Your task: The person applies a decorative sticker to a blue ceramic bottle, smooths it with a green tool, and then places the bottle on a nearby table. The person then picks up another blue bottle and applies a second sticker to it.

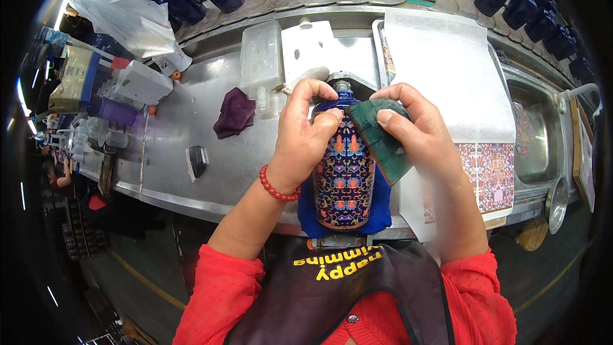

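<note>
Steel workbench (191, 115) is filling the workshop; left hand (303, 134) is gripping a patterned blue bottle (345, 172), right hand (415, 128) at three o'clock pressing a green pad (383, 144).

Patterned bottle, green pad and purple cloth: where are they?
patterned bottle (345, 179): head view, on its decorated belly.
green pad (383, 144): head view, on its flat green face.
purple cloth (234, 112): head view, middle of the crumpled fabric.
</note>
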Demonstrator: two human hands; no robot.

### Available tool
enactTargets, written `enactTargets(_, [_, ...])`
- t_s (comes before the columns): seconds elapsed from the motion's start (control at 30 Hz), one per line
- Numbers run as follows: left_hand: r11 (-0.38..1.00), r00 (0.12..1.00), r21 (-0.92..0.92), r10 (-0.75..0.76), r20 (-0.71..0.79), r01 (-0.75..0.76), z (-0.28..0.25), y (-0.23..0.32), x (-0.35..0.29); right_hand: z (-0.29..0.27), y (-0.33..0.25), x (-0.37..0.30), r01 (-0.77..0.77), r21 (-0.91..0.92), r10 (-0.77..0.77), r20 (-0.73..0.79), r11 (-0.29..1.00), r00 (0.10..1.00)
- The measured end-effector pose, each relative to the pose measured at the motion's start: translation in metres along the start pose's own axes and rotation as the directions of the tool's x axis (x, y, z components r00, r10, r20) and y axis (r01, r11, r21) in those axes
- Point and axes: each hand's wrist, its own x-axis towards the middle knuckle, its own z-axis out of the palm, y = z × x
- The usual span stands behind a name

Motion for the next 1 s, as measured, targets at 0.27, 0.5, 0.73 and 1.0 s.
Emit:
enactTargets(0.27, [1.000,1.000,0.017,0.012,-0.009,-0.012,0.000,-0.001,-0.001,0.006,0.009,0.002,0.107,-0.010,-0.107,-0.024,0.994,0.994])
enactTargets(0.5, [0.986,0.998,0.168,-0.008,0.066,-0.004,-0.006,-0.003,0.000,0.007,0.005,0.000,0.093,0.004,-0.093,-0.008,0.996,0.996])
enactTargets(0.73, [1.000,1.000,-0.007,-0.019,-0.016,0.019,0.001,0.001,0.000,0.000,0.004,-0.006,0.020,-0.030,-0.022,-0.052,0.999,0.998])
enactTargets(1.0, [0.993,0.999,0.113,0.031,0.019,-0.033,0.003,0.014,0.005,-0.004,0.012,-0.015,0.113,-0.073,-0.122,-0.126,0.991,0.985])
